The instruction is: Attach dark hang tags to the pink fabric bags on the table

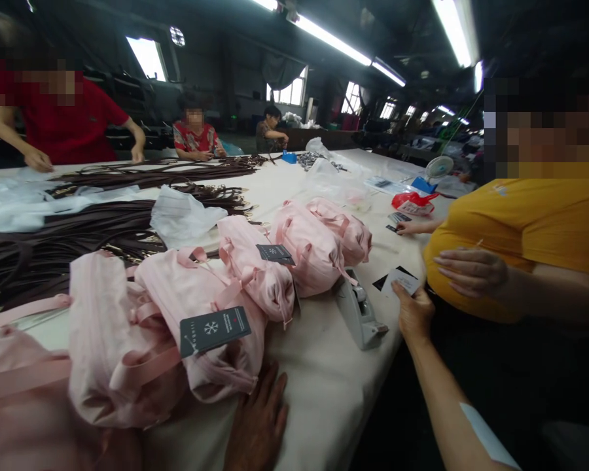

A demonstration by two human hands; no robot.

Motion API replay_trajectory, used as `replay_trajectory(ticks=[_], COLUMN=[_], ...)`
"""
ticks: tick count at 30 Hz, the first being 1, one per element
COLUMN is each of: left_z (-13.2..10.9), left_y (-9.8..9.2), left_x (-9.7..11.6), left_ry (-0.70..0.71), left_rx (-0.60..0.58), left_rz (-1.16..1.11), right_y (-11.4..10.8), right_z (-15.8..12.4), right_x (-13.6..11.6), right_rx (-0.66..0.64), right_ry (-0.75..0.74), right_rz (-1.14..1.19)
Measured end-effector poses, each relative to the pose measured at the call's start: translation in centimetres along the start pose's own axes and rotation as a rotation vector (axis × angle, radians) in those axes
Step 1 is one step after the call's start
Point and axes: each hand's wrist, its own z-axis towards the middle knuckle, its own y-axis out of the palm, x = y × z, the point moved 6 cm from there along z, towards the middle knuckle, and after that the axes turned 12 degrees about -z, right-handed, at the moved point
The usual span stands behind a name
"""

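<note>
The right hand [416,311], at four o'clock from the middle of the scene, has its grip pinched on a white card [403,282], with a black card [379,284] showing just behind it. The left hand [256,422] lies at six o'clock on the table [319,399], fingers loose and holding nothing I can see, close beside the pink bags [307,252]. These run in a row from eight o'clock up to one; two bear dark tags [216,329], and I see none on the others, so I'd judge the work partly done, with several perhaps left. The pink bags look plump, their contents hidden. Right of them, at four o'clock, stands a tape dispenser [357,313]; farther out, at two, a red plastic bag [413,204], its filling unclear; at three, a co-worker in yellow [515,229]; at nine, dark straps [93,226]
</note>
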Motion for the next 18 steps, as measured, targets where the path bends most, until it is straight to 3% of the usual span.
replay_trajectory(ticks=[4,11,15,18], left_z=[0.1,0.4,-0.1,-2.8], left_y=[-0.5,-0.6,-1.4,-3.7], left_x=[0.3,0.3,0.8,1.7], left_ry=[0.011,-0.036,-0.089,-0.139], left_rx=[0.013,-0.041,-0.084,-0.085], left_rz=[0.023,-0.078,-0.217,-0.372], right_y=[-0.5,-3.9,-6.4,-8.5], right_z=[-1.8,-6.7,-8.2,-8.6], right_x=[-1.2,-4.0,-5.9,-8.3], right_rx=[-0.038,-0.277,-0.240,-0.165], right_ry=[0.048,0.245,0.294,0.260], right_rz=[0.120,0.137,0.093,0.055])
